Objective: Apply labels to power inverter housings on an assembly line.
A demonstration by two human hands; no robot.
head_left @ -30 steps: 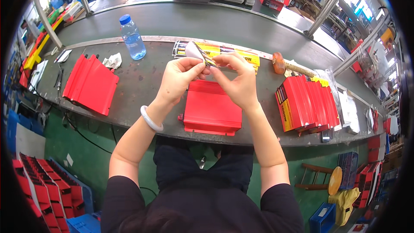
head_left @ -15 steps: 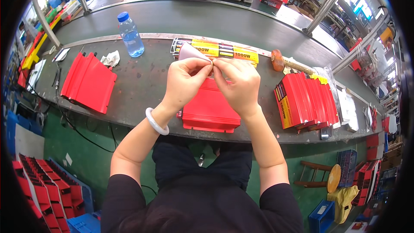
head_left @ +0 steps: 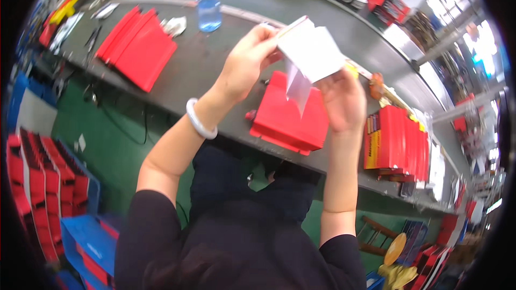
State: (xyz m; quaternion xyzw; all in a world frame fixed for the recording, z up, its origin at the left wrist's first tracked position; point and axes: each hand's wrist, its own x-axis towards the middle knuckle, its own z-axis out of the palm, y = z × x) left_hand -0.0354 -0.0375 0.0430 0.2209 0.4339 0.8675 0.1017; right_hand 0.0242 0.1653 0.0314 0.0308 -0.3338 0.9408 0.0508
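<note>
Above the bench I hold a white sheet (head_left: 313, 52), its broad white face toward me. My left hand (head_left: 248, 58) grips its left edge between thumb and fingers. My right hand (head_left: 344, 102) is at its lower right corner, with the fingertips partly hidden by the sheet. From its underside hangs a thin, pale translucent flap (head_left: 297, 90). Below both hands a red finned metal case (head_left: 287, 123) lies on the bench near its front edge, partly covered by the flap.
Another red case (head_left: 141, 48) stands at the left, with crumpled white tissue (head_left: 174, 26) and a blue-capped water bottle (head_left: 209, 2) beside it. Several red cases (head_left: 398, 142) stand in a row at the right, near a mallet (head_left: 377, 85). Blue crates (head_left: 88, 241) sit on the floor.
My hands were pinched together at the sheet's corner; they are now apart, with the white face spread out and the flap hanging. The whole view has shifted and tilted.
</note>
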